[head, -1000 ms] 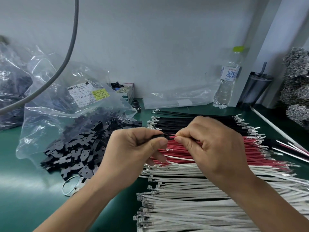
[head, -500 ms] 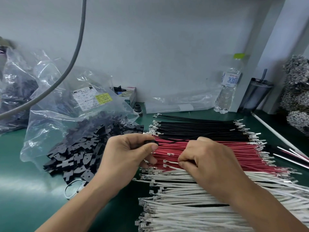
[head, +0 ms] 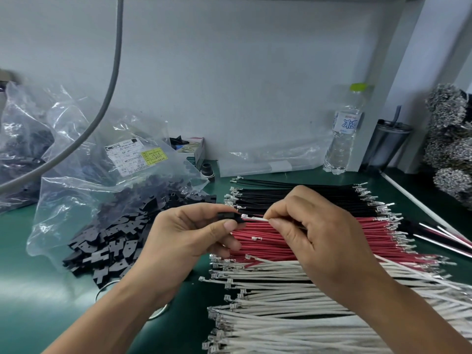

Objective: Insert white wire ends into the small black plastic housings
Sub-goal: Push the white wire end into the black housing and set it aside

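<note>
Left hand: pinches a small black housing above the worktop's middle.
Right hand: pinches a white wire, its metal tip at the housing's opening.

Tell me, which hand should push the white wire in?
The right hand: it pinches the white wire, whose tip points at the housing gripped by the left hand.

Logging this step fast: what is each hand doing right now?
Left hand: closed, pinching a small black housing.
Right hand: closed, pinching a white wire with its metal tip at the housing.
</note>
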The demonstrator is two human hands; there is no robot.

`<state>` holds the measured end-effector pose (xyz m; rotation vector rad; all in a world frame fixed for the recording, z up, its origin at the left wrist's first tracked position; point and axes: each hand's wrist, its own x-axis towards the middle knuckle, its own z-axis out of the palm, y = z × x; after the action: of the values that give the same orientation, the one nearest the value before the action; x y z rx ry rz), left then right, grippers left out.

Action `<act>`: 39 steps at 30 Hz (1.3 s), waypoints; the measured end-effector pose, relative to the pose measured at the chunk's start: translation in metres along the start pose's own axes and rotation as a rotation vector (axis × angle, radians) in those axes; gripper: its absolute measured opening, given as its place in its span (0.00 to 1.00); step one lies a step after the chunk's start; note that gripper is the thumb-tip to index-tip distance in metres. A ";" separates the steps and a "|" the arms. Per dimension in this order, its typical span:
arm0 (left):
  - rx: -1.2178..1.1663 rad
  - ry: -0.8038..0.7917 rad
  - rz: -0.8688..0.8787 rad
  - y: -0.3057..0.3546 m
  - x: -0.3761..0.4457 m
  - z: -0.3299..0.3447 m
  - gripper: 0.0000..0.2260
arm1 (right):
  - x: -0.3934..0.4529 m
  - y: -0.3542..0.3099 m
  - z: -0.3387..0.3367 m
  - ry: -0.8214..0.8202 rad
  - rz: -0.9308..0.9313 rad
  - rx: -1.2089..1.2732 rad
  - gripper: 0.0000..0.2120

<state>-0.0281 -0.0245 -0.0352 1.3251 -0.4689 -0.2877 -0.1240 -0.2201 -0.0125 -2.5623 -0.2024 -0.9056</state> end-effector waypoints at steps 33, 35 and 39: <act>0.194 -0.129 -0.024 0.006 -0.010 -0.002 0.09 | -0.004 -0.004 0.011 0.043 -0.070 0.072 0.05; 0.164 -0.130 -0.022 0.006 -0.010 -0.002 0.09 | -0.005 -0.005 0.013 0.036 -0.042 0.114 0.06; 0.230 -0.131 0.017 0.006 -0.012 0.002 0.10 | -0.006 -0.011 0.017 0.038 -0.136 -0.053 0.08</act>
<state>-0.0399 -0.0194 -0.0311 1.5315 -0.6379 -0.3142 -0.1221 -0.2027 -0.0241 -2.6028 -0.3504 -1.0212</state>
